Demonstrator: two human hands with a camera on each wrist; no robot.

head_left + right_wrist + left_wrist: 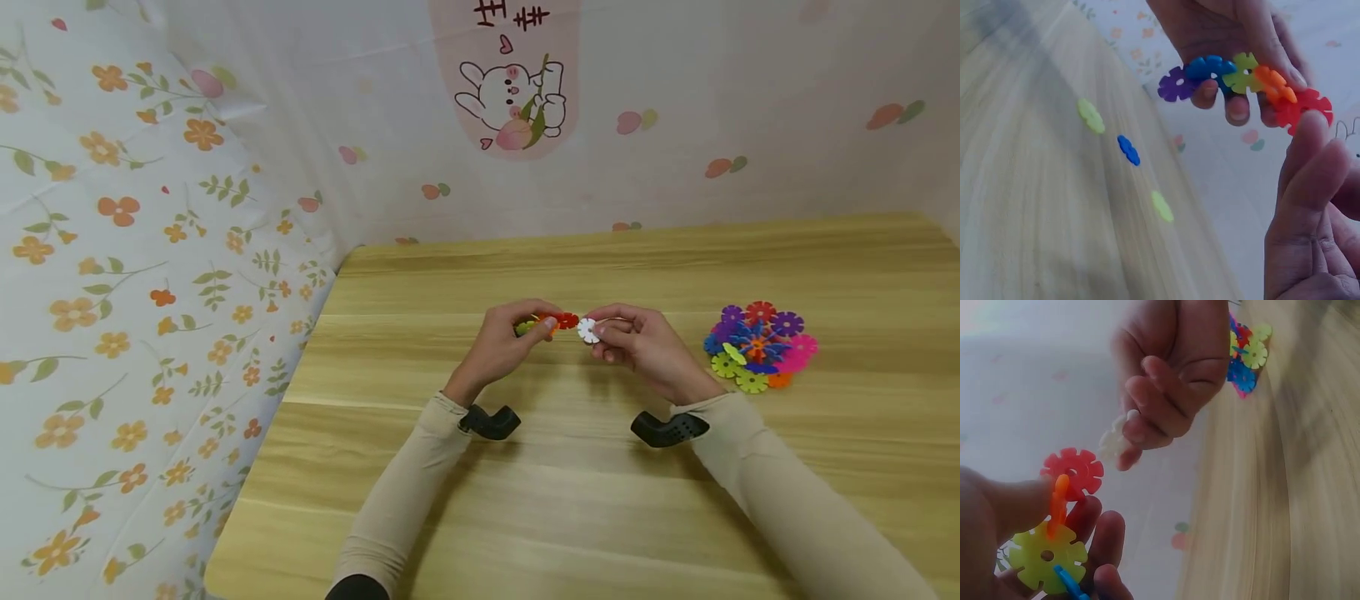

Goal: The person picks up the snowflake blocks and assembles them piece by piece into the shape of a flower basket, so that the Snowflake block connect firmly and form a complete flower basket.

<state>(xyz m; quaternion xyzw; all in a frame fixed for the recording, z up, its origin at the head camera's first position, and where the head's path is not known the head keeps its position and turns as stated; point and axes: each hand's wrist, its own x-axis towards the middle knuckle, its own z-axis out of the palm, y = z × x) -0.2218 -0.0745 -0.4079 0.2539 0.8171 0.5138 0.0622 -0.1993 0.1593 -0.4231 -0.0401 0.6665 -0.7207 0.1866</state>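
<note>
My left hand (498, 343) pinches a chain of joined plastic snowflake discs between thumb and fingers. In the right wrist view the chain runs from a purple disc (1171, 89) through blue (1200, 67), yellow-green (1235, 81) and orange discs (1272, 81) to a red disc (1319, 103) at its end. A white snowflake disc (587, 332) is pinched between the thumb and fingers of my right hand (637, 343). It is held close beside the red disc; whether the two touch I cannot tell. The right wrist view does not show the white disc, hidden behind the fingers.
A heap of multicoloured snowflake discs (798, 354) lies on the wooden table (562, 517), right of my right hand. In the right wrist view, two yellow-green discs (1090, 116) and a blue one (1128, 150) lie apart. Patterned cloth (360, 100) hangs behind and at the left.
</note>
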